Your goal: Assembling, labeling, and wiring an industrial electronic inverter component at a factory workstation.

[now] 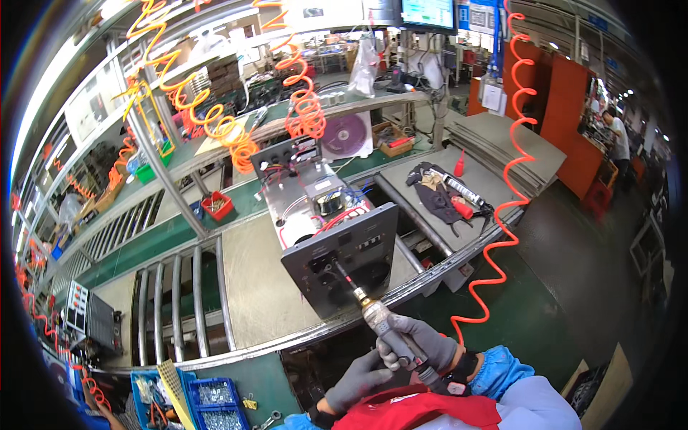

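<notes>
A long roller line (198, 301) runs across the view, and its far left end is too small and crowded to make out. On it, right of the middle, stands the big machine (297, 188), with its top open and wires showing inside. Its dark front panel (373, 261) faces the person and leans a bit, and it hides the lower insides. Another machine (89, 315) sits by the left rim, where the view bends it. Near the lower left corner, a co-worker's arm (102, 405) is cut off by the dark edge. A blue bin (217, 408) of small shiny bits is at the bottom, also partly cut off. On the right side of the line lies a dark bundle (430, 199); its folds make it hard to tell what it is. The driver (383, 326) points up and left at the panel. The right hand (433, 340), in a gray glove, wraps its fingers around the driver's body. The left hand (358, 380), gloved too, is bent just beside it, below the driver; I cannot tell if it touches the driver. The driver's thin tip (338, 266) is by a dark part of the panel, too small to see if they touch.
</notes>
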### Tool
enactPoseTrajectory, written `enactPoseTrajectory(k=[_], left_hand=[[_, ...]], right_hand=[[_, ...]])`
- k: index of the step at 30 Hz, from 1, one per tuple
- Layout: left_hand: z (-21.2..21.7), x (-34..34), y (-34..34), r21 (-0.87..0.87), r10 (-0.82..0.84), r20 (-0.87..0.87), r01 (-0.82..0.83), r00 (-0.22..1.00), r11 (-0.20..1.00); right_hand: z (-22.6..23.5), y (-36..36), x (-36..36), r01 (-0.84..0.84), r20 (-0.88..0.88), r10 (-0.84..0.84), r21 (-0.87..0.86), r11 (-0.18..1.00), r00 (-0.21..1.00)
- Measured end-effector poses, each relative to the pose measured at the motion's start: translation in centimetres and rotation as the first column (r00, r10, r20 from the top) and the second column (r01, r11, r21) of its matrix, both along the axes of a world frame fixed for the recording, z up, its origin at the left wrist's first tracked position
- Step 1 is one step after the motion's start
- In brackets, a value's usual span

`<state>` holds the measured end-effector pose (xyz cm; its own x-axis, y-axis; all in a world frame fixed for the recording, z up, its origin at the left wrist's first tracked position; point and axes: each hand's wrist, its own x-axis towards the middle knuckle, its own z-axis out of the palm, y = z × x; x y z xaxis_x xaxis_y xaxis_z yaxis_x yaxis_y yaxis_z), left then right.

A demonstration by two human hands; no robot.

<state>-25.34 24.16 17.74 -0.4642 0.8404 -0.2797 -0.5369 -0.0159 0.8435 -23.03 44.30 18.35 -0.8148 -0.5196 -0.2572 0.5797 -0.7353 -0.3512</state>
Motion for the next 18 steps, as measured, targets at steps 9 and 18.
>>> enactPoseTrajectory(k=[9, 18], left_hand=[[-0.1, 2.2, 0.6, -0.015, 0.227, -0.155, -0.232, 0.962, 0.973], [-0.5, 2.3, 1.8, -0.045, 0.257, -0.407, -0.301, 0.877, 0.953]], right_hand=[[-0.7, -0.7, 0.2, -0.044, -0.025, 0.041, -0.147, 0.988, 0.999], [4.4, -2.5, 0.5, 0.121, 0.053, -0.144, 0.305, 0.945, 0.988]])
